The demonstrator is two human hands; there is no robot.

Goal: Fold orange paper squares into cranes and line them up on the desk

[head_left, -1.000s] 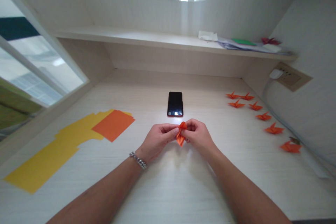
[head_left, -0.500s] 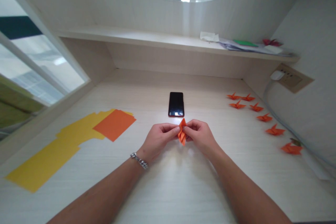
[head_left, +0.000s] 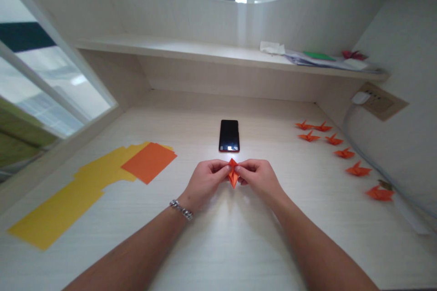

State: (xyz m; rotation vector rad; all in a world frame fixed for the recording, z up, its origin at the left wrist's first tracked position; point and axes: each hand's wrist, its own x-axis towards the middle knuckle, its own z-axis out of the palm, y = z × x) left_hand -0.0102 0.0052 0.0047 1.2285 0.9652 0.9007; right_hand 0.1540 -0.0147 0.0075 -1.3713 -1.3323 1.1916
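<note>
A small folded orange paper [head_left: 233, 179], diamond-shaped with a crease down its middle, is pinched between both hands just in front of the phone. My left hand [head_left: 209, 177], with a chain bracelet at the wrist, grips its left edge between thumb and fingers. From the other side my right hand [head_left: 260, 177] holds the right edge, thumb on the near face. Fingers behind the paper are partly hidden. Beyond the hands a black phone [head_left: 229, 135] lies flat on the desk.
Orange sheets [head_left: 149, 163] lie over fanned yellow sheets [head_left: 56, 213] on the left. Several folded orange paper cranes [head_left: 358, 169] line the right side, near a grey cable [head_left: 372, 161] from a wall socket [head_left: 384, 102]. A shelf [head_left: 191, 50] with papers [head_left: 317, 59] crosses the back.
The folded paper has shifted slightly left and now shows a flatter, symmetrical diamond face instead of loose, uneven flaps. My right hand has moved a little left, closer to my left hand.
</note>
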